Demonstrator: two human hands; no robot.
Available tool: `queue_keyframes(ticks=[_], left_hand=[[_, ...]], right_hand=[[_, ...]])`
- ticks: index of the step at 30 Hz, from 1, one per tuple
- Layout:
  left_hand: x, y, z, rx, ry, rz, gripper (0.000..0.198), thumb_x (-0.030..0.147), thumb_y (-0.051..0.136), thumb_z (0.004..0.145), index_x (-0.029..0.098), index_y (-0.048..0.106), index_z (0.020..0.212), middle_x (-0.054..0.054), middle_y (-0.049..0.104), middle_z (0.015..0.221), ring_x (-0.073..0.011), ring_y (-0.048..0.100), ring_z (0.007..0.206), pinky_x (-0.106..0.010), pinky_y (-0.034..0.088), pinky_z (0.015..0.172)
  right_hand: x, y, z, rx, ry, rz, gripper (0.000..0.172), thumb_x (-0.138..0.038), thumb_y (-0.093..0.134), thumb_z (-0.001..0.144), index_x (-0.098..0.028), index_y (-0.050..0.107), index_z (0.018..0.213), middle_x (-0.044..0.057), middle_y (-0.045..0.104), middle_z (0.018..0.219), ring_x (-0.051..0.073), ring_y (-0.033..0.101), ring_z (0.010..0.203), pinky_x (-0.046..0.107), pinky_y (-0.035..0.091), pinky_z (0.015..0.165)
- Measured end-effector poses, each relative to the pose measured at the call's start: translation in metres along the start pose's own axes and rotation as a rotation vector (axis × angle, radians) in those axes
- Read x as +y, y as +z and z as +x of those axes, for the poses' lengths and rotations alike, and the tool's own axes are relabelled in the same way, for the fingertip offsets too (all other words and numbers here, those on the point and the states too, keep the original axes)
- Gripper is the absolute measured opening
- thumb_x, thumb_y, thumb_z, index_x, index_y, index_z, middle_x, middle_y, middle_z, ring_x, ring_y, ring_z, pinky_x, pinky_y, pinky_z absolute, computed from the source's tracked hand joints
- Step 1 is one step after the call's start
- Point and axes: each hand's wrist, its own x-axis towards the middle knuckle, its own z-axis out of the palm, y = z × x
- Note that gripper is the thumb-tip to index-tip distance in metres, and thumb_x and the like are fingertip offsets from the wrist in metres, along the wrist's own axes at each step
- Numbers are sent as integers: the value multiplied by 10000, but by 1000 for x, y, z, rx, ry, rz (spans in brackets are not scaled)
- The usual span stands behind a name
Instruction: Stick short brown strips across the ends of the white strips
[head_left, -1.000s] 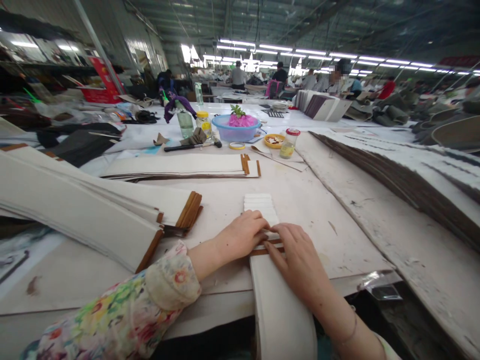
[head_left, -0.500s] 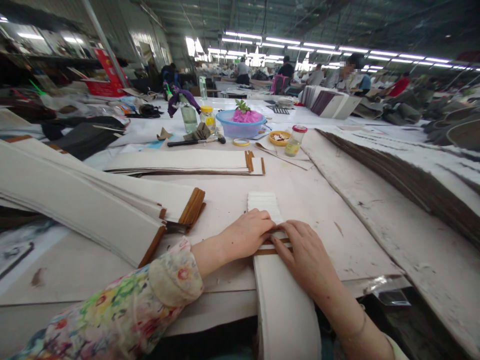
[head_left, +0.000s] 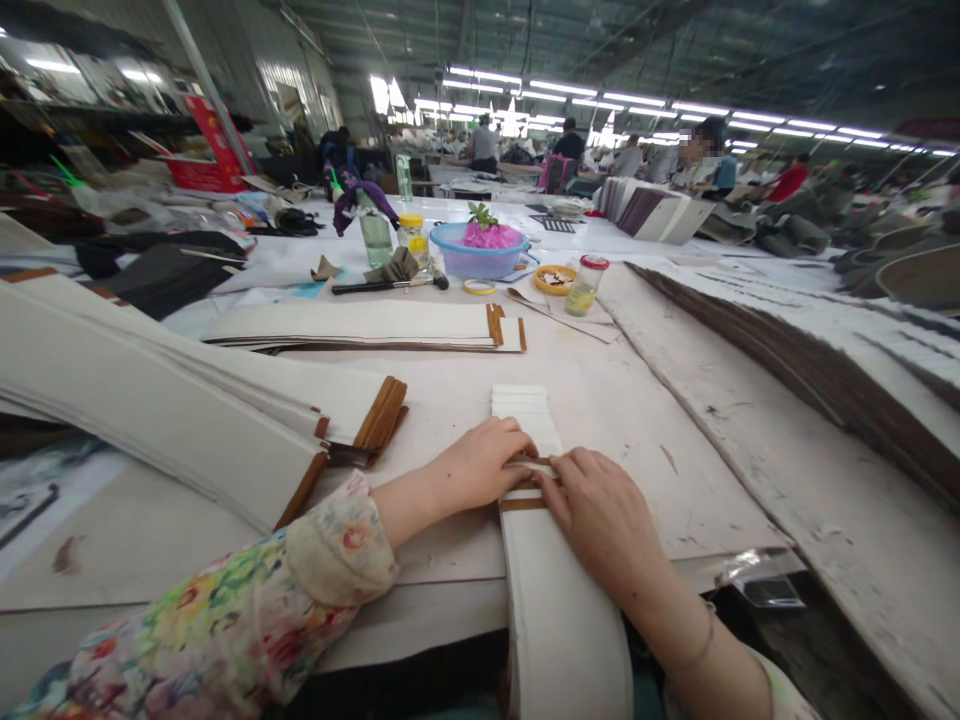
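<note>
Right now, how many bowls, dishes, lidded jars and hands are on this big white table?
Round blue plastic bowl: 1
Small orange dish: 1
Yellow-capped glass jar and red-capped glass jar: 2
Left hand and right hand: 2
Total: 6

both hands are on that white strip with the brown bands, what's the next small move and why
Probably press along the upper brown band to flatten it. The left hand and right hand meet right at that band, where the long white strip overlaps the small white stack; the lower brown band already lies flat.
</note>
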Motion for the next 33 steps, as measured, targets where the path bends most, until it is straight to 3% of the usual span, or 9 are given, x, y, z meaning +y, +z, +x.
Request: queue_keyframes(ticks=[5, 12, 18, 23, 33], left_hand=[[-7, -1, -9, 58, -45, -81, 150, 212, 585, 758, 157, 575, 897, -49, 553, 940, -173, 494, 923, -281, 404, 830], [-7, 3, -9, 70, -30, -86, 136, 204, 554, 786, 143, 568, 907, -54, 553, 938, -173, 493, 921, -287, 404, 832], [-2, 2, -14, 46, 0, 25, 99, 244, 510, 830, 151, 545, 830, -45, 529, 889, -178, 484, 881, -294, 404, 789], [-1, 2, -18, 54, 23, 76, 110, 249, 479, 850, 157, 534, 825, -38, 517, 881, -174, 474, 865, -290, 401, 765], [-8, -1, -32, 123, 4, 16, 80, 242, 530, 823, 168, 508, 844, -27, 522, 921, -163, 469, 905, -282, 391, 804]], right_hand=[[0, 1, 3, 3, 11, 81, 206, -361, 476, 841, -170, 544, 799, 67, 539, 765, 217, 507, 779, 343, 394, 715], [-3, 7, 12, -30, -62, 267, 174, -290, 493, 841, -163, 533, 953, 69, 548, 879, 214, 493, 868, 343, 413, 752], [-7, 7, 10, -33, -146, 149, 119, -176, 439, 853, -159, 547, 806, 60, 537, 777, 205, 496, 790, 335, 417, 718], [-9, 7, 11, -25, -128, 95, 147, -151, 433, 841, -167, 532, 734, 57, 523, 734, 198, 493, 744, 319, 419, 667], [-6, 7, 14, -45, -185, 302, 159, -133, 452, 843, -163, 555, 960, 65, 553, 867, 195, 505, 844, 342, 440, 784]])
